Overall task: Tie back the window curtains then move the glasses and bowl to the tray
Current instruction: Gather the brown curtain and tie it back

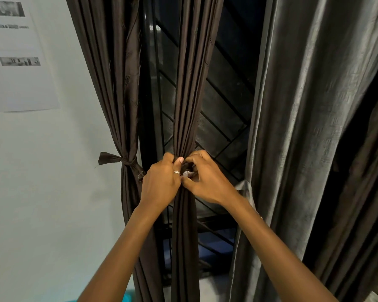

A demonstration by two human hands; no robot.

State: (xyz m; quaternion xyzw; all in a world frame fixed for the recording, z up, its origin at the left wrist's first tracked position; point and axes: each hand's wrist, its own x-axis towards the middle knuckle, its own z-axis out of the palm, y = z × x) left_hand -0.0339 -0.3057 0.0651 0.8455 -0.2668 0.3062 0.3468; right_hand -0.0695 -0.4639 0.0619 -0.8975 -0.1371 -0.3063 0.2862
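the left hand (160, 182) is wrapped round the middle curtain (190, 94), squeezing its dark brown folds into a tight bunch. a thin ring (176, 172) sits on one finger. the right hand (205, 182) is just beside it, touching it, with its fingers curled in and pinching the same bunch from the other side. a small pale bit shows between those fingers, but i cannot tell what it is. the middle curtain hangs straight down from the top, through both hands.

to the left hangs the left curtain (120, 83), pulled in by a knotted tie (118, 160). behind the curtains are the dark window bars (223, 101). a shiny grey curtain (303, 105) hangs on the right. a paper (15, 62) is stuck on the pale wall (42, 182) at far left. its writing is too blurry to read.
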